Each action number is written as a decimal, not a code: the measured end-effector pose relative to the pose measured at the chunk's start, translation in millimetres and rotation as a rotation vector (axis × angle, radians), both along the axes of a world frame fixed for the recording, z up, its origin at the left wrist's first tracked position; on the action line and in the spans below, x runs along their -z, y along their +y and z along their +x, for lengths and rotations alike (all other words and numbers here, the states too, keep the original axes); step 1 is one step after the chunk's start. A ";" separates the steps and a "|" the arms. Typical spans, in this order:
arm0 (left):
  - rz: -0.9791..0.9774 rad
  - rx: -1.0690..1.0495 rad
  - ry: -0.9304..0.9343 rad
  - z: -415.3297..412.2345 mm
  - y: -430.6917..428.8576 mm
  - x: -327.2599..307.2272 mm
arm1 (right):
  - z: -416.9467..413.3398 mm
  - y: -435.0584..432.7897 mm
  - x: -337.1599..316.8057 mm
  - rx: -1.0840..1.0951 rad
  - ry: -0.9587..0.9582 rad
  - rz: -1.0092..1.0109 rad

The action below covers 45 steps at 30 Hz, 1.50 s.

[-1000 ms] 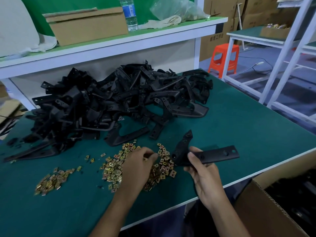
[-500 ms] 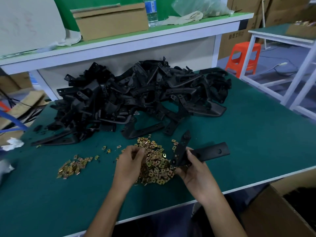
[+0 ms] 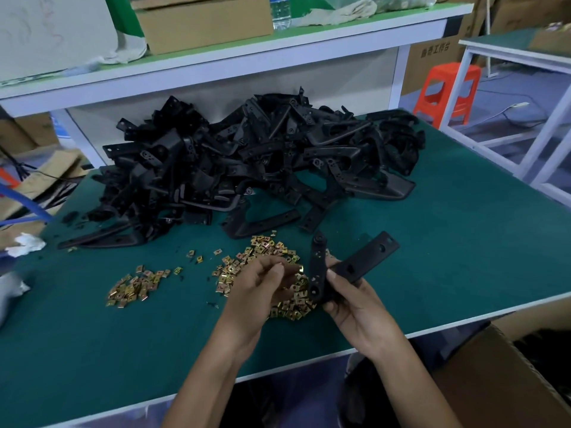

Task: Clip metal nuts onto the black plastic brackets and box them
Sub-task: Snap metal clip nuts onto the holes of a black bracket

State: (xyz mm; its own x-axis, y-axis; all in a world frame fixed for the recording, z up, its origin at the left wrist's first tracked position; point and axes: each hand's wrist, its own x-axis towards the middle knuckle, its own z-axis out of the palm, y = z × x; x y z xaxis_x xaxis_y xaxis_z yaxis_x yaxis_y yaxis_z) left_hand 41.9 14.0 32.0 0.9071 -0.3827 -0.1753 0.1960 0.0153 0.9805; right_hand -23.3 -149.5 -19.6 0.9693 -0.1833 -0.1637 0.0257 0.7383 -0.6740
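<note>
One bracket [image 3: 352,267]: long arm points far-right
Right hand [image 3: 355,307]: grips its bend
Left hand [image 3: 262,285]: curled over nuts [image 3: 290,305], grasp unclear
Table edge [image 3: 463,320]: near, room rightward

Green-topped bench [image 3: 463,257]: right side and near-left corner bare, passable. Heap of black plastic brackets [image 3: 247,165] blocks the rear, beneath a white shelf [image 3: 216,64]. Two scatters of small brass-coloured metal nuts [image 3: 265,247] occupy the centre. Brown cardboard box [image 3: 482,381] stands below the near-right edge.
</note>
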 end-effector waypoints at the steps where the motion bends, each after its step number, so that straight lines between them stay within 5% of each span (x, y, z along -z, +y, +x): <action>1: 0.036 -0.016 -0.034 -2.7 -1.7 1.0 | -0.1 0.2 0.6 -0.001 0.000 -0.009; 22: -0.210 -0.088 0.336 -27.7 -13.5 -3.2 | -1.1 4.6 -0.2 0.022 -0.018 -0.138; 37: 0.001 -0.089 0.072 -23.7 1.7 -0.4 | -0.8 5.9 1.4 0.037 0.006 -0.215; 45: -0.056 -0.111 0.274 -20.7 5.6 5.6 | -0.9 9.4 -4.4 -0.007 -0.012 -0.268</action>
